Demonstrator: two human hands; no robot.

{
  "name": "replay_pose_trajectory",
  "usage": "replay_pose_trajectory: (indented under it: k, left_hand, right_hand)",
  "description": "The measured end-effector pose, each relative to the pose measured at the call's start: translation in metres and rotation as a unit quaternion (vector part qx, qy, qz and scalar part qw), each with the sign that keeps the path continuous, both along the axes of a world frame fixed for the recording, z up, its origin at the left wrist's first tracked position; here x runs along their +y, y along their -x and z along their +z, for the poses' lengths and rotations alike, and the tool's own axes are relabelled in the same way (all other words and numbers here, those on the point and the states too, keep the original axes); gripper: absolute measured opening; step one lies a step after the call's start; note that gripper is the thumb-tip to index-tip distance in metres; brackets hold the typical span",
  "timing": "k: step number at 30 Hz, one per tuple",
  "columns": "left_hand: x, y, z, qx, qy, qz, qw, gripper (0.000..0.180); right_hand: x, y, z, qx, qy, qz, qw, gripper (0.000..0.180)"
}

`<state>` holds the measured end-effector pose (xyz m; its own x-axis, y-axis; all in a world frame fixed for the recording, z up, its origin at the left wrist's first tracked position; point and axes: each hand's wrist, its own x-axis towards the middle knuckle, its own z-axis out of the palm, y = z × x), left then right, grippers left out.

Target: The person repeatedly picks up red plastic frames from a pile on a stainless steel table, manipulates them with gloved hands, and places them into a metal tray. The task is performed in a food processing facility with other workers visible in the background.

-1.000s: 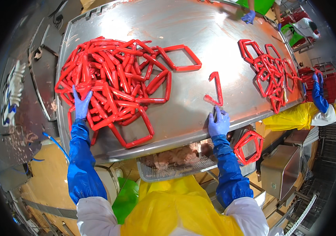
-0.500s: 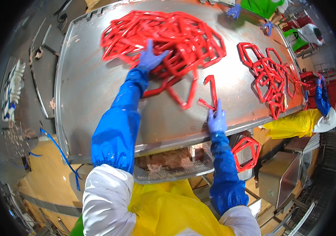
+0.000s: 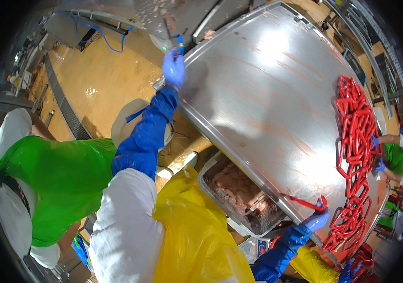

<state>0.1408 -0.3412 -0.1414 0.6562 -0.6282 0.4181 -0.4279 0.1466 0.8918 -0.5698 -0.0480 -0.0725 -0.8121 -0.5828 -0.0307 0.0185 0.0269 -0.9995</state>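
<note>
along the near rim of the table (image 3: 258, 94), your right hand (image 3: 315, 220) grips one end of the short red strand (image 3: 301, 202) in its fingers, the long axis running left from them; your left hand (image 3: 174, 69), well apart, is beside a blue strip (image 3: 181, 45), its grip too blurred to tell.

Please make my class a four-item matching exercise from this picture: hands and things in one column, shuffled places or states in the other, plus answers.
1. Right hand
2. Left hand
3. Large red heap
4. Grey tray

A. Contains pinkish matter
B. Near the upper-left table corner
C. Grasping a short red strand
D. Lying along the tabletop's right end

Pairs: 1-C, 2-B, 3-D, 4-A
</note>
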Motion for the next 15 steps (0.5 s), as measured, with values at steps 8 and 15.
replay_pose_trajectory:
  k: [8,15]
  left_hand:
    - [-0.070,-0.112,-0.065,-0.064,-0.321,0.044,0.944,0.050]
    - [-0.027,-0.097,-0.034,-0.056,-0.184,-0.155,0.969,0.041]
  right_hand:
    - [0.042,-0.182,0.062,-0.229,-0.152,0.168,0.947,0.033]
    - [0.101,-0.270,-0.007,0.001,-0.275,0.455,0.847,0.013]
